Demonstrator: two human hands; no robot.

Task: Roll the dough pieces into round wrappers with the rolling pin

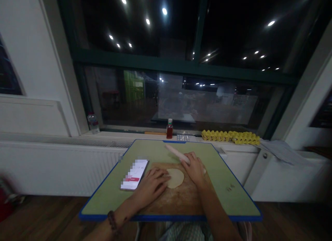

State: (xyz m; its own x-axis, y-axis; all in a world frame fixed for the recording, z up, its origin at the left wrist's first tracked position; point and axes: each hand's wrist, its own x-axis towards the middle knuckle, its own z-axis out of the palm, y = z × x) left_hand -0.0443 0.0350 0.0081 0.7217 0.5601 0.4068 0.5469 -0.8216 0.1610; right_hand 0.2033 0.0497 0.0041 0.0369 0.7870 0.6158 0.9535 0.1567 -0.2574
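Note:
A round, flat sheet of dough lies on a wooden board. My left hand rests at the dough's left edge, its fingers stretched out and lying flat over it. Wrapped round one end of a pale rolling pin is my right hand, just beyond the dough's upper right edge. The pin is lifted off the dough and points away to the left. Part of a small pale piece shows beside my right hand.
The board sits on a green table with a blue rim. A phone lies left of the board. On the windowsill stand a red sauce bottle, a clear plastic bottle and yellow egg trays. Papers lie at the right.

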